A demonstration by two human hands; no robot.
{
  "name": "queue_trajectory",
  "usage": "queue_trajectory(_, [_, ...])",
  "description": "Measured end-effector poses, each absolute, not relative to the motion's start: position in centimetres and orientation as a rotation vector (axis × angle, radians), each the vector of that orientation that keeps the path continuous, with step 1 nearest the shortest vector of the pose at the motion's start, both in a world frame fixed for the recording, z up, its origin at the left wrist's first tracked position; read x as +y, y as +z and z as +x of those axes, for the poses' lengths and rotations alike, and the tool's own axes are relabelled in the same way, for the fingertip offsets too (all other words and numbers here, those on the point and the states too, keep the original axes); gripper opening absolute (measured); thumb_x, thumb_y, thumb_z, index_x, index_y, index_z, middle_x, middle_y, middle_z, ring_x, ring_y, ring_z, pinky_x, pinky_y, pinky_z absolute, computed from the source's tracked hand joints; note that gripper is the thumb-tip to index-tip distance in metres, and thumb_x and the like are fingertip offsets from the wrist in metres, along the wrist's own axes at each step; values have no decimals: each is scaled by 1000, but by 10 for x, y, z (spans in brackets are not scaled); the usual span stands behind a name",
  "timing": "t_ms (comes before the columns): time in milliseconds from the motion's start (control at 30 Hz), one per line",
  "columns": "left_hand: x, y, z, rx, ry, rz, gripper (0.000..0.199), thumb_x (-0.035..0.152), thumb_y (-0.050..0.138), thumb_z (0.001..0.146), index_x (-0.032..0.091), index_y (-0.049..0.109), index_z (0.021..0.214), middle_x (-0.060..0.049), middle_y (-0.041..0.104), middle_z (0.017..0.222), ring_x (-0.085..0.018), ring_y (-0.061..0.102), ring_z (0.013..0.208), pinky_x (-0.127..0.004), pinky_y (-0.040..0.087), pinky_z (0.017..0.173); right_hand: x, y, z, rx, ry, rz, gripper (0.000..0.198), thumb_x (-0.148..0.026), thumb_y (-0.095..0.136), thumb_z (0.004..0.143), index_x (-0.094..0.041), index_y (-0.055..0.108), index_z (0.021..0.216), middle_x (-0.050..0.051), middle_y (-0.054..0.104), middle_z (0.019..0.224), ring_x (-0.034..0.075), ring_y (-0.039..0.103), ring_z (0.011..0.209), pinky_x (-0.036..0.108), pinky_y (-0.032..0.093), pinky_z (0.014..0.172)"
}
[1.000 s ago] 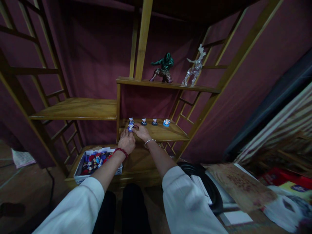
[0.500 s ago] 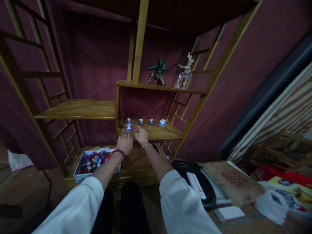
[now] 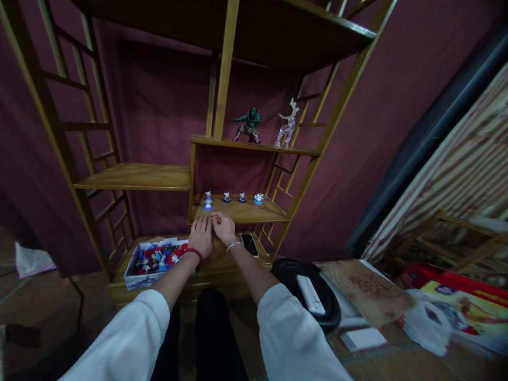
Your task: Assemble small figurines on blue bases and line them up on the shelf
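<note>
Five figurines stand shelved, the box holds more; the left hand's fingers look released, the right hand's grip unclear.

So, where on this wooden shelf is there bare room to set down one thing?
The left board is bare between the side lattice and the upright panel. The figurine board has a bare strip before its back row, right of the right hand. Its left end, around the purple-based figurine, is crowded, as is the box near the left hand.
</note>
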State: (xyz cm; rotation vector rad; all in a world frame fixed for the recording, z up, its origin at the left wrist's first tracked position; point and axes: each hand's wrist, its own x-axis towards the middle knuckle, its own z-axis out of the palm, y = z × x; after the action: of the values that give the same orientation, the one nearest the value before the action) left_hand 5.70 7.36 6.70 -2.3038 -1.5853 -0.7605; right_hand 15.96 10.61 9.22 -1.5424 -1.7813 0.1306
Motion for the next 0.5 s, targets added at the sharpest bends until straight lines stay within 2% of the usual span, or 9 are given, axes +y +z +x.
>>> queue_trajectory(300, [68, 67, 56, -1597, -774, -2328, 51, 9, 31, 74, 7, 38, 125, -17, 41, 130, -24, 31, 124, -45, 20, 102, 90, 86, 156, -1810, 48, -1482, 28, -10, 43, 73, -23, 62, 90, 2, 61, 89, 15, 51, 85, 26, 38, 83])
queue_trajectory(500, [62, 65, 55, -1571, -891, -2297, 46, 9, 33, 74, 4, 44, 119, -17, 45, 126, -24, 35, 121, -43, 24, 102, 82, 75, 148, -1700, 113, -1396, 29, -10, 37, 76, -21, 61, 88, 3, 61, 90, 14, 51, 87, 26, 38, 85])
